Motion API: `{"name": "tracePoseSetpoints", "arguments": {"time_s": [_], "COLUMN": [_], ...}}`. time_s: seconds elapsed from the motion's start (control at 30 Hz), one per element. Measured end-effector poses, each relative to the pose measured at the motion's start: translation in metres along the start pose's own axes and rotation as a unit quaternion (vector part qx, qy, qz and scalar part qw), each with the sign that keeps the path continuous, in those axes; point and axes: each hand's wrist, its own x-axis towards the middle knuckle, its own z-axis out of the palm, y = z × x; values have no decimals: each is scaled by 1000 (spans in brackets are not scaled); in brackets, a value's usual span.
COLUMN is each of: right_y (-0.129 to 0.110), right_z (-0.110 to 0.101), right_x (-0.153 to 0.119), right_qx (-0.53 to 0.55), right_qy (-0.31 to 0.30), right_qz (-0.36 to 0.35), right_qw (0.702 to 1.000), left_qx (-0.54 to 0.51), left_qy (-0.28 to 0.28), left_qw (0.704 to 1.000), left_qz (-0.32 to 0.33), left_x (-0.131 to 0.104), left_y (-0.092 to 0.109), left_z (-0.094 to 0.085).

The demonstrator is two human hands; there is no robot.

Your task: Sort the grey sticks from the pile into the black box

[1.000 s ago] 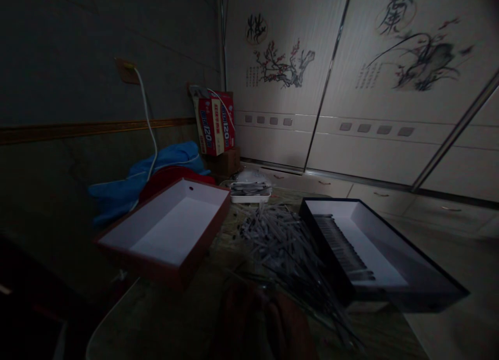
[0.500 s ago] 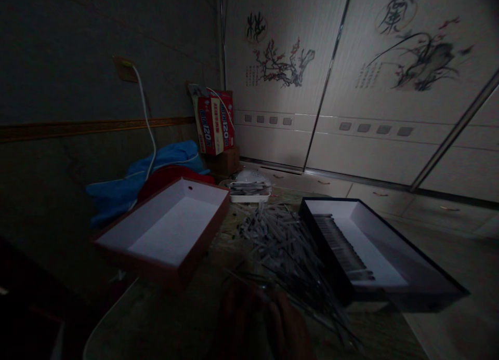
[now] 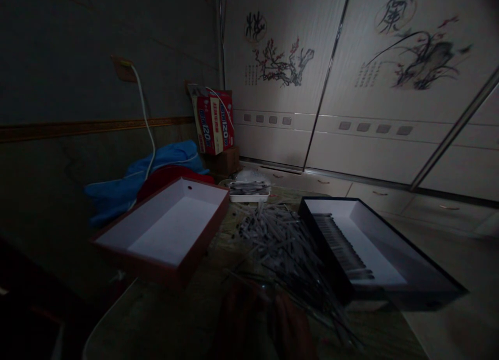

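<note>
In deep shadow at the bottom centre, my left hand (image 3: 236, 313) and my right hand (image 3: 293, 321) are close together over the table. Their fingers look curled inward, and a small shiny spot shows between them; what they hold is too dark to make out. Just beyond the fingers lie thin dark rods (image 3: 290, 283). Behind these spreads a heap of slim, translucent tube-like sticks (image 3: 278, 235). To the right, a black-edged box (image 3: 385, 245) with a white inside holds a row of similar dark-tipped sticks (image 3: 341, 245) along its left wall.
An open reddish-brown box (image 3: 167, 230) with a white inside stands on the left. At the table's far end, a white tray (image 3: 249, 198) holds more sticks. Behind are blue cloth (image 3: 167, 157), a red printed carton (image 3: 214, 121) and sliding cabinet doors (image 3: 280, 100).
My hands stay in the same place, with a slight shift of the right fingers. The pale streak beside them is now dimmer. Boxes and heap look unchanged.
</note>
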Motion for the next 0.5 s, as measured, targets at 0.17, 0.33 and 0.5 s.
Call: {"name": "tracePoseSetpoints", "arguments": {"time_s": [0.17, 0.33, 0.5], "right_y": [-7, -15, -12], "right_z": [-5, -7, -6], "right_x": [3, 15, 15], "right_qx": [14, 36, 38], "right_qy": [-11, -37, -31], "right_qz": [4, 33, 27], "right_qw": [1000, 998, 998], "left_qx": [5, 4, -4], "left_qy": [9, -12, -18], "left_qw": [1000, 1000, 1000], "left_qz": [6, 0, 12], "left_x": [-1, -2, 0], "left_y": [7, 8, 1], "left_z": [-1, 0, 0]}}
